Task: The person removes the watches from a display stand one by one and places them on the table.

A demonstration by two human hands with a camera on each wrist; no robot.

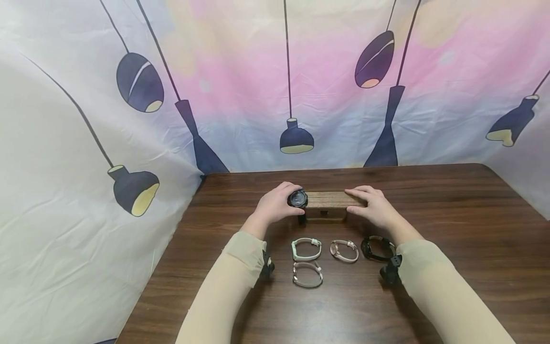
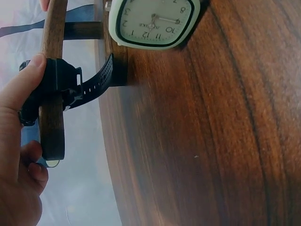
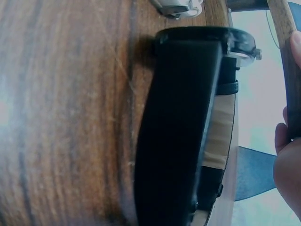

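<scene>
A wooden watch stand (image 1: 326, 199) with a horizontal bar stands toward the back of the table. Round the bar's left end sits a black digital watch (image 1: 298, 198), its loose strap end hanging down in the left wrist view. My left hand (image 1: 275, 205) grips this watch and the bar end, thumb on the watch (image 2: 54, 77). At the bar's other end, my right hand (image 1: 375, 208) holds the wood between thumb and fingers. Nearer me lie a mint-green watch (image 1: 294, 251), a pink-toned watch (image 1: 334, 250) and a black-strapped watch (image 1: 366, 248).
Below the mint-green watch lies another pale-strapped watch (image 1: 308, 286). All rest on a dark brown wooden table (image 1: 343, 310). Behind its back edge hangs a cloth backdrop (image 1: 253, 95) printed with lamps. Wrist cameras are strapped at both sleeves.
</scene>
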